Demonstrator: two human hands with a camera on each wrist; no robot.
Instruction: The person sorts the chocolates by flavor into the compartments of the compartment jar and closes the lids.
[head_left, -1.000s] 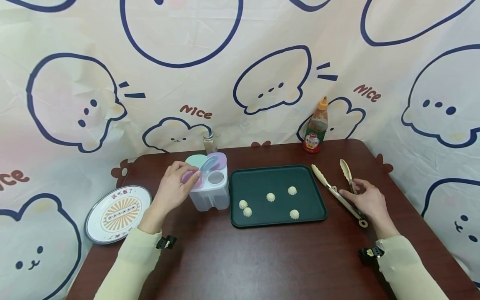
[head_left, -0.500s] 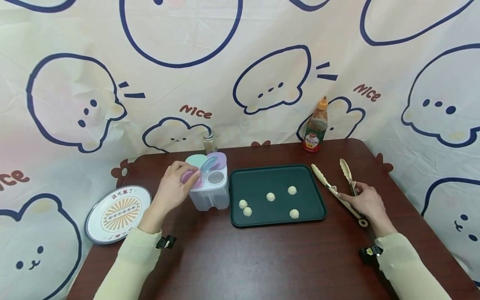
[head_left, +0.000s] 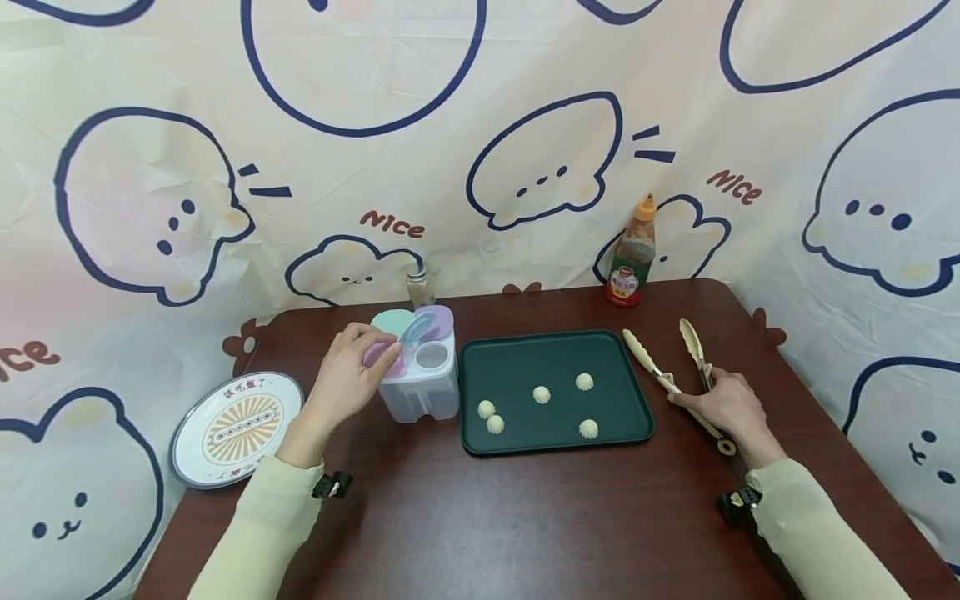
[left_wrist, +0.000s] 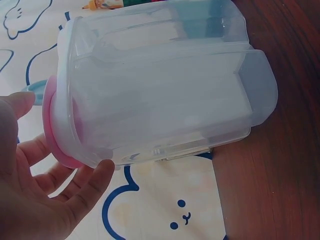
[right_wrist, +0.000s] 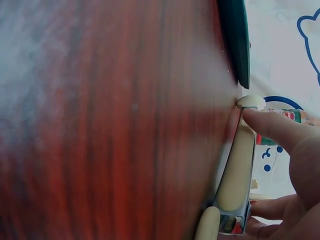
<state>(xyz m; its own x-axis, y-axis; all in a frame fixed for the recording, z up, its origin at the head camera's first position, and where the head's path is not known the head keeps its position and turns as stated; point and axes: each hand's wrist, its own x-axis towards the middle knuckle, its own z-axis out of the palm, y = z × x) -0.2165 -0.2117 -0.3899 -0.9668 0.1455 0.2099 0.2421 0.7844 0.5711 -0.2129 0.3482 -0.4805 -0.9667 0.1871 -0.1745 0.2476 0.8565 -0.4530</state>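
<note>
A seasoning box point(head_left: 420, 398) of clear plastic with coloured flip lids stands on the table. Its light-blue lid point(head_left: 417, 327) is tilted up beside an uncovered round opening. My left hand point(head_left: 352, 375) holds this lid at its edge, thumb against it; the other fingers lie by the pink lid point(left_wrist: 50, 117) in the left wrist view. On the right, long tongs point(head_left: 693, 410) with cream tips lie spread on the table. My right hand point(head_left: 731, 408) grips them, thumb point(right_wrist: 265, 122) on one arm and fingers round the other.
A dark green tray point(head_left: 517, 348) with several small cream-coloured ridged balls point(head_left: 542, 394) lies mid-table. Left is a white patterned plate point(head_left: 236, 425). A sauce bottle point(head_left: 632, 258) and a small glass shaker point(head_left: 419, 287) stand at the back, before the printed cloth.
My right hand has shifted slightly left over the tongs, its thumb now across the nearer arm. The left hand, blue lid and tray stay as they were.
</note>
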